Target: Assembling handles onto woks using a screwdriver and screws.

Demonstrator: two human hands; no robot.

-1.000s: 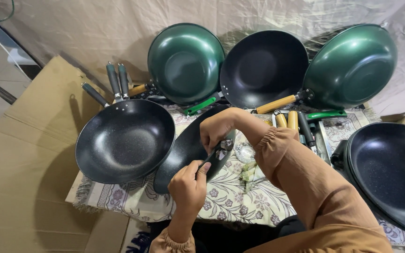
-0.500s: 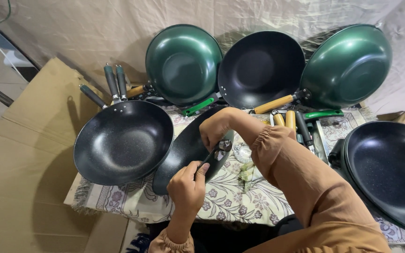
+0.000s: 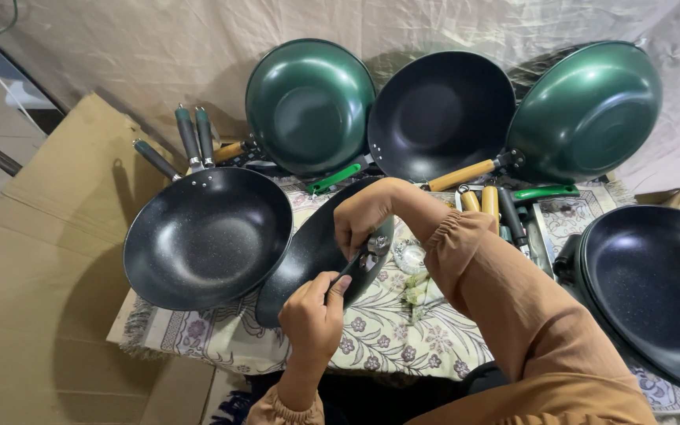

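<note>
A black wok [image 3: 308, 252] stands tilted on its edge in front of me, on the flowered cloth [image 3: 403, 338]. My right hand [image 3: 365, 219] grips its rim and the metal handle bracket [image 3: 371, 253] from above. My left hand [image 3: 314, 319] comes from below, fingers closed on a thin dark tool [image 3: 346, 271] whose tip meets the bracket. A small round metal piece [image 3: 412, 257] lies on the cloth just right of the bracket.
A large speckled black wok [image 3: 208, 238] lies to the left. Two green woks [image 3: 308, 102] [image 3: 588, 110] and a black wok [image 3: 440, 114] lean against the backdrop. Another black wok [image 3: 655, 283] sits at right. Loose handles [image 3: 485, 201] lie on the cloth. Flat cardboard [image 3: 41, 260] covers the left.
My hands stay on the tilted wok's bracket with only slight shifts. The view has drifted a little.
</note>
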